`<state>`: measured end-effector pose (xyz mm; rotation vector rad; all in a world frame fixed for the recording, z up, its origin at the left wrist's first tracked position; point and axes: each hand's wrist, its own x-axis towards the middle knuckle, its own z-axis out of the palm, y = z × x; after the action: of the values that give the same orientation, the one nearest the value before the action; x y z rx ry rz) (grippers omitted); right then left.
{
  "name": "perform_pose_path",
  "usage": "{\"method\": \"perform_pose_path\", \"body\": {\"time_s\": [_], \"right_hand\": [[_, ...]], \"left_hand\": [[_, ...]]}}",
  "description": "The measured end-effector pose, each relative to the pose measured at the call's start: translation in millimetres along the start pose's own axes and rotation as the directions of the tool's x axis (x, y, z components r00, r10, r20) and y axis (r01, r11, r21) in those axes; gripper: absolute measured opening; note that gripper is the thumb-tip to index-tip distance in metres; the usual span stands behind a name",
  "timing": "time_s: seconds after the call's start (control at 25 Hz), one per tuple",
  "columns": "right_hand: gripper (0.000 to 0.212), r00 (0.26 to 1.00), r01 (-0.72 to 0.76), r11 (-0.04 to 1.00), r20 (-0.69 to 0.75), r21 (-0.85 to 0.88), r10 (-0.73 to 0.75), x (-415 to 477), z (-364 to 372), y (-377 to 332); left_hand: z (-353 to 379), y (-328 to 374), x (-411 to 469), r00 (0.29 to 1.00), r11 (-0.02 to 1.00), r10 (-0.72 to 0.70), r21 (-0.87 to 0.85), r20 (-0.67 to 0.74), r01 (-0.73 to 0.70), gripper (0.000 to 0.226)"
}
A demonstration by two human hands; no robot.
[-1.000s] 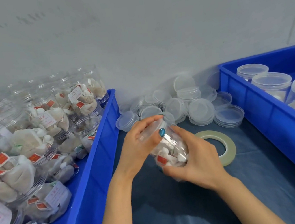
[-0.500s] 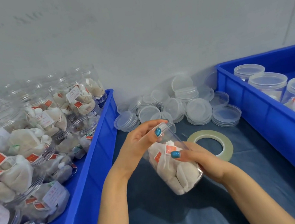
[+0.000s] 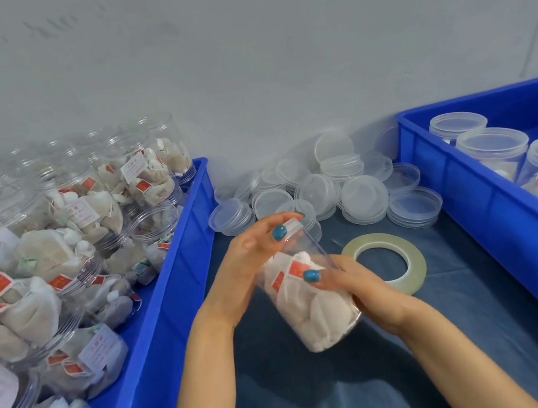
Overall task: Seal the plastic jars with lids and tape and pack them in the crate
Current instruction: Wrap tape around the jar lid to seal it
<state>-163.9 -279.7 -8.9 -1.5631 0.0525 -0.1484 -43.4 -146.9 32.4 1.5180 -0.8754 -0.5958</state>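
A clear plastic jar (image 3: 314, 311) full of white sachets with red tags is tilted between my hands above the blue cloth. My left hand (image 3: 251, 261) grips its lidded top end, thumb on the lid (image 3: 293, 226). My right hand (image 3: 358, 284) cradles the jar's body from the right, thumb across its side. A roll of clear tape (image 3: 402, 254) lies flat on the cloth just behind my right hand. A heap of loose clear lids (image 3: 327, 188) sits further back against the wall.
A blue crate (image 3: 171, 304) on the left holds several open jars of sachets (image 3: 62, 267). A second blue crate (image 3: 487, 194) on the right holds several lidded jars (image 3: 494, 148). A grey wall closes the back.
The jar has turned from nearly hidden behind my right hand to tilted with its body in view. My right hand slid under its side; my left hand stays on the lid.
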Motion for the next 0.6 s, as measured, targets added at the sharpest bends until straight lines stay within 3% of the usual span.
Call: {"method": "perform_pose_path", "body": {"time_s": [0.08,0.28,0.32,0.4,0.48,0.56,0.6], "right_hand": [[0.031,0.994,-0.026,0.988,0.104,0.154,0.01,0,-3,2],[0.045,0.992,-0.045,0.998,0.122,0.047,0.039,-2,-12,6],[0.045,0.998,-0.015,0.999,0.067,-0.035,0.018,-1,-15,6],[0.03,0.976,0.032,0.967,-0.201,-0.253,-0.084,0,-27,6],[0.032,0.858,-0.158,0.833,-0.491,-0.531,-0.15,-3,-46,5],[0.05,0.831,-0.46,0.473,-0.553,-0.752,-0.07,-9,-58,13],[0.057,0.838,-0.517,0.292,-0.546,-0.805,-0.021,-10,-61,21]], "left_hand": [[-1,1,-3,1.0,0.999,0.027,0.028,0.016,-0.027,0.064],[-1,-7,-2,0.995,0.996,0.083,0.033,0.051,-0.085,0.055],[-2,-7,-2,0.992,0.993,0.114,0.014,0.05,-0.115,0.056],[-3,-6,-3,0.983,0.981,0.185,0.066,0.0,-0.185,0.056],[3,-7,-2,0.965,0.936,0.256,0.264,-0.058,-0.232,0.052],[13,-9,0,0.954,0.857,0.294,0.46,-0.065,-0.233,0.053],[18,-9,1,0.952,0.827,0.297,0.518,-0.07,-0.22,0.055]]}}
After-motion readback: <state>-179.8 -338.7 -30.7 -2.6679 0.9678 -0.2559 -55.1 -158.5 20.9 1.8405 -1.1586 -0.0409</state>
